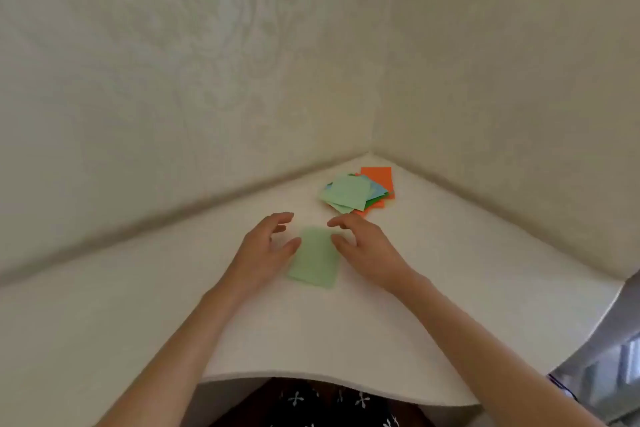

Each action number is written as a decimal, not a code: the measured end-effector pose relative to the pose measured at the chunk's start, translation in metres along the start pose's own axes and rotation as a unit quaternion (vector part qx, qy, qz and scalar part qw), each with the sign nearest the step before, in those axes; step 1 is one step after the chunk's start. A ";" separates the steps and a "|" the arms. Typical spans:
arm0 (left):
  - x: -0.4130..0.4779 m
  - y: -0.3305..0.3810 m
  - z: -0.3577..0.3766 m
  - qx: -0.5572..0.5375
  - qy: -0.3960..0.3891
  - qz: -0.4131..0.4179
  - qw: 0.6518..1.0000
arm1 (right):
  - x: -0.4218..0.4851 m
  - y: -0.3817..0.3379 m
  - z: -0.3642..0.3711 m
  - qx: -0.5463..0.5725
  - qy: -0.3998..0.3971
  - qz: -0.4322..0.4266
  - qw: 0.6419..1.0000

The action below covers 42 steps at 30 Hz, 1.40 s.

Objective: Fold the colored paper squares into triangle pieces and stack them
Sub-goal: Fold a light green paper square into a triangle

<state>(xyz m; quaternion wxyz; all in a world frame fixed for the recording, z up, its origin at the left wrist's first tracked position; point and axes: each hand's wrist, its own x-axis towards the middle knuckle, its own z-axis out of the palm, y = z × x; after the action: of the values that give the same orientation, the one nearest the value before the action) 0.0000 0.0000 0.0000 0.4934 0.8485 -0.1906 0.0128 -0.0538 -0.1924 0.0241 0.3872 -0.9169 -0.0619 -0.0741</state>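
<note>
light green paper square (313,257): lies flat, unfolded, on white table (450,288). left hand (266,244): released, fingers loosely curved, thumb at the square's left edge. right hand (365,248): released likewise, thumb over the right edge; contact not clear. pile of colored squares (356,192): sits beyond the hands, near the table's far corner.

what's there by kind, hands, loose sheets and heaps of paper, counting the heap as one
hands: 2 (left hand, right hand)
loose sheets: 1 (green sheet)
heaps: 1 (paper heap)
total: 4
</note>
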 end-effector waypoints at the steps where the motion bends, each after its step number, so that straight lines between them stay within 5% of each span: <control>1: 0.001 -0.002 -0.002 0.014 0.005 0.008 1.000 | 0.001 -0.001 0.001 -0.021 -0.004 -0.010 1.000; 9: -0.003 -0.010 -0.006 0.097 -0.060 0.034 0.993 | -0.026 -0.001 0.016 -0.226 -0.143 -0.070 0.961; 14: -0.004 -0.016 -0.005 0.145 -0.074 0.082 0.983 | -0.024 0.010 0.021 -0.226 -0.096 -0.084 0.966; 19: -0.006 -0.011 -0.005 0.106 -0.123 0.149 0.975 | -0.029 0.018 0.010 -0.271 0.020 -0.222 0.936; 23: -0.007 -0.001 -0.004 0.070 -0.113 0.204 0.970 | -0.035 0.003 -0.001 -0.123 0.082 -0.161 0.976; 25: -0.007 0.017 -0.003 0.007 -0.116 0.157 0.981 | -0.039 -0.002 -0.008 0.003 0.132 -0.114 0.985; 28: -0.001 0.042 -0.001 -0.110 -0.110 0.115 0.981 | -0.042 -0.007 -0.019 0.189 0.175 -0.046 0.965; 32: 0.009 0.062 0.015 -0.120 -0.100 0.121 0.980 | -0.045 -0.003 -0.038 0.335 0.152 0.015 0.930; 34: 0.013 0.066 0.027 -0.030 -0.038 0.227 0.973 | -0.050 0.006 -0.048 0.272 0.182 0.004 0.945; 37: 0.019 0.059 0.040 0.175 0.045 0.464 0.867 | -0.059 0.030 -0.061 -0.041 0.236 -0.158 0.958; 39: 0.023 0.046 0.044 0.231 0.039 0.523 0.819 | -0.067 0.049 -0.062 -0.202 0.212 -0.269 0.917; 42: 0.021 0.026 0.049 0.306 -0.030 0.558 0.771 | -0.078 0.064 -0.059 -0.262 0.153 -0.300 0.905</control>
<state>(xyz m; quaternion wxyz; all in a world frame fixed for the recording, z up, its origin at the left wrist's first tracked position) 0.0031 -0.0588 0.0010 0.1078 0.6990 -0.6314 0.3179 -0.1244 -0.2834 0.0051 0.0977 -0.9008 -0.2521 -0.3398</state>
